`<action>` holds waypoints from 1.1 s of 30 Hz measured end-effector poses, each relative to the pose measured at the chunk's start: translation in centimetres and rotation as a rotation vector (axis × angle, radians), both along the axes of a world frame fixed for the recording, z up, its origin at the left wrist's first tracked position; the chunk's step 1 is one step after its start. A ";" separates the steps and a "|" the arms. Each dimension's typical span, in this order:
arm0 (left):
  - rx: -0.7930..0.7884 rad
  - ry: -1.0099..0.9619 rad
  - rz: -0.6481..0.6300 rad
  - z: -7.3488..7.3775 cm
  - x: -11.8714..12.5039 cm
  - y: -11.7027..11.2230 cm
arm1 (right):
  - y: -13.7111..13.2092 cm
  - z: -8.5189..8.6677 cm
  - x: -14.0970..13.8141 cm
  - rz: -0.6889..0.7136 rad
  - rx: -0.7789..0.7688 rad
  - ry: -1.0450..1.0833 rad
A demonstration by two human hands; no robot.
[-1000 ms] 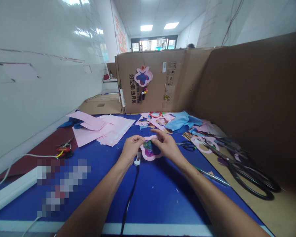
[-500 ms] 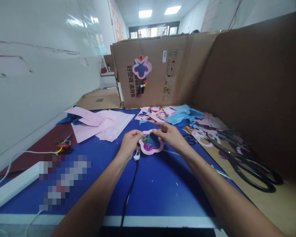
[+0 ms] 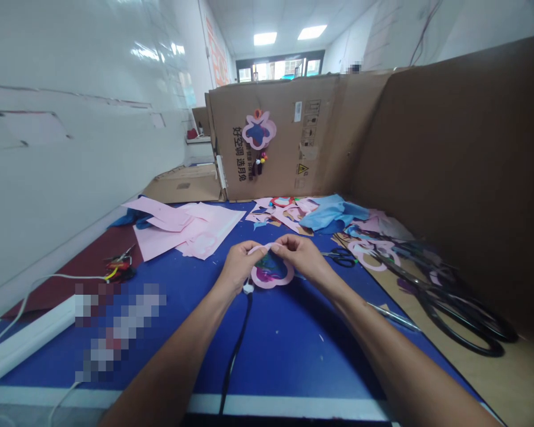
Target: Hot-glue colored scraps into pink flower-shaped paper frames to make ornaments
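A pink foam flower-shaped frame (image 3: 272, 280) lies on the blue table mat (image 3: 293, 350), with shiny blue and purple material filling its centre. My left hand (image 3: 242, 267) and my right hand (image 3: 300, 258) both pinch its top edge between fingers and thumb, lifting that edge slightly. A small white corded tool (image 3: 248, 289) sits just below my left hand, and its black cable (image 3: 235, 350) runs toward me. I cannot tell whether my left hand touches the tool.
Pink sheets (image 3: 182, 228) lie to the left, and pink scraps and blue cloth (image 3: 333, 212) lie ahead. Scissors (image 3: 340, 258) and large black shears (image 3: 465, 326) lie to the right. Cardboard walls stand behind and right, with a flower ornament (image 3: 258, 131) hanging ahead.
My hands have drawn closer together over the top of the pink frame. Its top edge now rises between my fingers. The view has shifted slightly.
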State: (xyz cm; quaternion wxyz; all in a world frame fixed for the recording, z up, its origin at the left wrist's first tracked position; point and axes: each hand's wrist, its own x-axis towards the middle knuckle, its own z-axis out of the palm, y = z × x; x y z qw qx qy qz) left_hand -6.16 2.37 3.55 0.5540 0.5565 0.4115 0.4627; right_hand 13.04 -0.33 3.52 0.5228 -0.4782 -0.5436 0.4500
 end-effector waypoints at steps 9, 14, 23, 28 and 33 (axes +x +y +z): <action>-0.007 0.014 -0.012 0.4 0.1 -0.3 | -0.1 -0.1 -0.5 0.006 0.008 0.006; -0.008 0.014 -0.013 0.5 0.2 -0.5 | -0.1 -0.3 -0.4 0.007 0.018 0.010; 0.018 0.025 -0.013 0.3 0.1 -0.2 | 0.0 -0.4 -0.4 -0.009 0.022 0.007; 0.013 0.019 -0.007 0.3 0.1 -0.2 | 0.0 -0.3 -0.5 -0.019 0.020 0.017; -0.001 0.001 -0.003 0.2 0.2 -0.1 | 0.1 -0.5 -0.6 -0.029 0.016 0.028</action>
